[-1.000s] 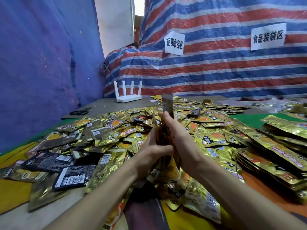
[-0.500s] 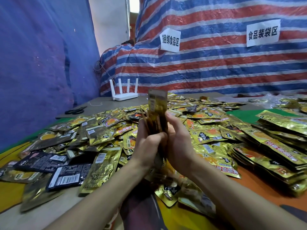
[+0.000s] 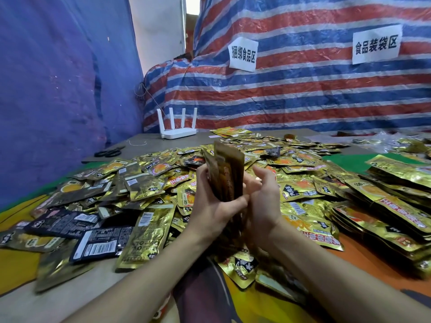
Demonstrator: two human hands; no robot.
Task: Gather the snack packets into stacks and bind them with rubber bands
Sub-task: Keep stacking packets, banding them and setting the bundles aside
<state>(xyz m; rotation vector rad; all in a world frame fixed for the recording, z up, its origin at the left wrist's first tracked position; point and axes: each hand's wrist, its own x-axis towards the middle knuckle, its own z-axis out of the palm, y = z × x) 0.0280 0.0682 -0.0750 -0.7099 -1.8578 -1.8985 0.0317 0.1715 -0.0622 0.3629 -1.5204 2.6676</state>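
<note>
Stack of snack packets held upright at centre frame

The left hand (image 3: 211, 212) grips the stack (image 3: 229, 170) on edge, fingers curled round its lower half; the right hand (image 3: 264, 199) is cupped loosely just beside it, fingers spread, above loose packets (image 3: 149, 183) covering the tabletop (image 3: 163, 142).
</note>
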